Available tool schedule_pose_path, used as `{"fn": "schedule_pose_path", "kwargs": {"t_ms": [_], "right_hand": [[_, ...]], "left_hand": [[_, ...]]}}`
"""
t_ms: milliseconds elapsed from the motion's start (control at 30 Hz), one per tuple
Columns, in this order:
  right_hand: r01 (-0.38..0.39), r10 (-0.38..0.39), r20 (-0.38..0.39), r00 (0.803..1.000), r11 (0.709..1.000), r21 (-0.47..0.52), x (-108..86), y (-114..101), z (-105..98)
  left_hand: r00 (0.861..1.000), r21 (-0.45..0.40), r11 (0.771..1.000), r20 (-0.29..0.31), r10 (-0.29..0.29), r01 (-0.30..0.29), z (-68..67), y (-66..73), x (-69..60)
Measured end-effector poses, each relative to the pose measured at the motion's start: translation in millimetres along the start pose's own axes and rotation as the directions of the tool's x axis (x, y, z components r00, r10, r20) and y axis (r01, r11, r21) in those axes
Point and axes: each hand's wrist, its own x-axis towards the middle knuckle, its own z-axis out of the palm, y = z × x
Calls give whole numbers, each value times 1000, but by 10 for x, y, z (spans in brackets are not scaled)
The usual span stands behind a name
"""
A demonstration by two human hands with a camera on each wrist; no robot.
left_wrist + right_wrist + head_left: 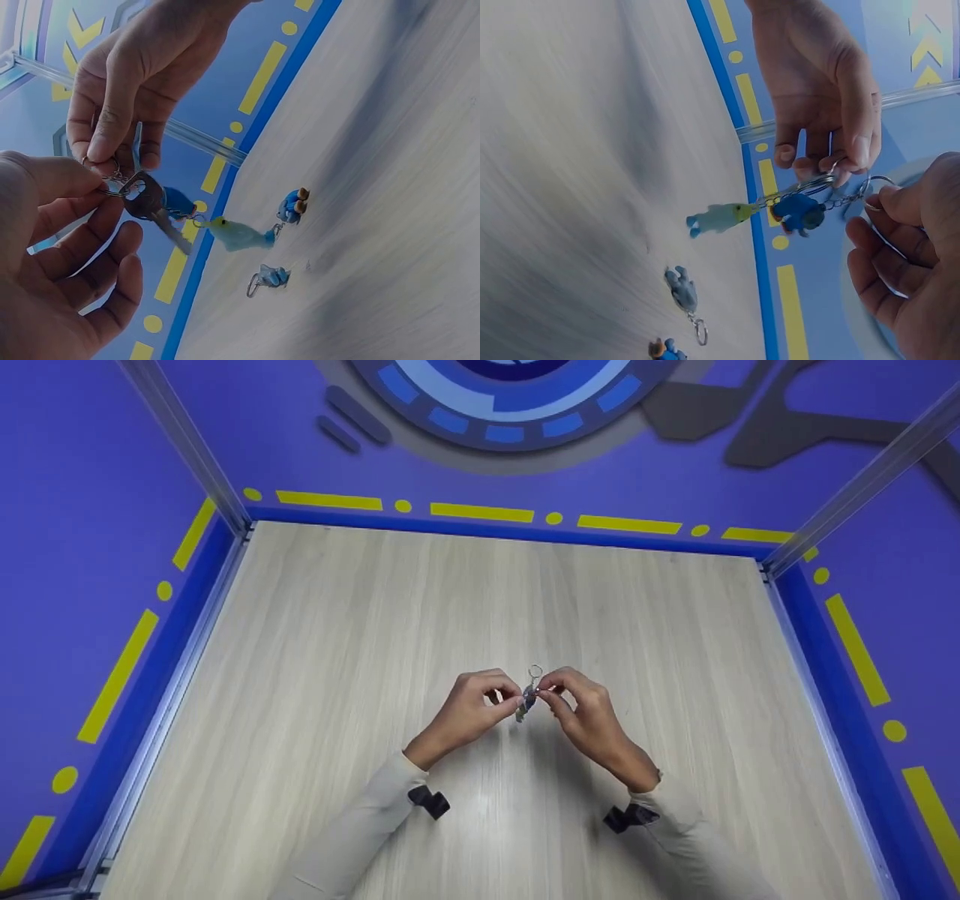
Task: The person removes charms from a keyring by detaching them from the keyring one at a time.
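Observation:
My left hand point(474, 706) pinches a metal key ring from which several keys point(144, 196) hang. Opposite it, my right hand point(591, 718) pinches another thin ring; a short chain runs from that ring to a blue figure charm point(799, 213). The rings meet or nearly meet between the fingertips; whether they are linked I cannot tell. A pale green charm with a yellowish head point(724, 217) dangles below the keys. In the head view the bunch is small and partly hidden by the fingers.
On the wooden table point(360, 645) lie a grey animal keychain point(681, 289) with a split ring, and a blue figure charm with orange-brown parts point(291, 207). Blue panels point(67, 510) with yellow markings and metal-framed edges surround the table at the back and both sides.

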Motion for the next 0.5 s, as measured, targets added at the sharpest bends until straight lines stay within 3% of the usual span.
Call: {"fn": "schedule_pose_path", "kwargs": {"t_ms": [200, 300, 500], "right_hand": [[-27, 27, -15, 1000, 1000, 10, -30, 31, 0], [-92, 93, -9, 996, 993, 68, -41, 30, -10], [-231, 228, 41, 973, 952, 199, -59, -2, -44]], "left_hand": [[1000, -46, 999, -18, 21, -22, -26, -8, 2], [1000, -82, 996, -23, 20, -22, -34, -15, -2], [1000, -105, 994, -22, -18, 16, -38, -29, -9]]}}
